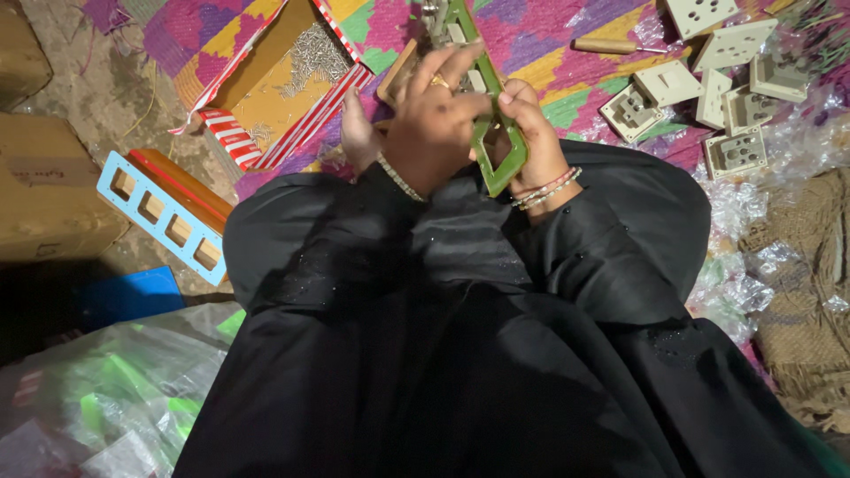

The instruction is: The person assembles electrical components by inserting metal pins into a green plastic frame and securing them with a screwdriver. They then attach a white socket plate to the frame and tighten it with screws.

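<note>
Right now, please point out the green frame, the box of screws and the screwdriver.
green frame [492,142]: head view, lower bar
box of screws [266,88]: head view, brown inside floor
screwdriver [604,45]: head view, wooden handle

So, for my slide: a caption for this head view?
Both hands grip a green frame above a box of screws.

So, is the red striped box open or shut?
Open: the box has its flaps spread, and small metal screws show inside.

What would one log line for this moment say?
left hand: gripping green frame | right hand: gripping same frame | nearby: open box of screws, cream socket parts on woven mat
</note>
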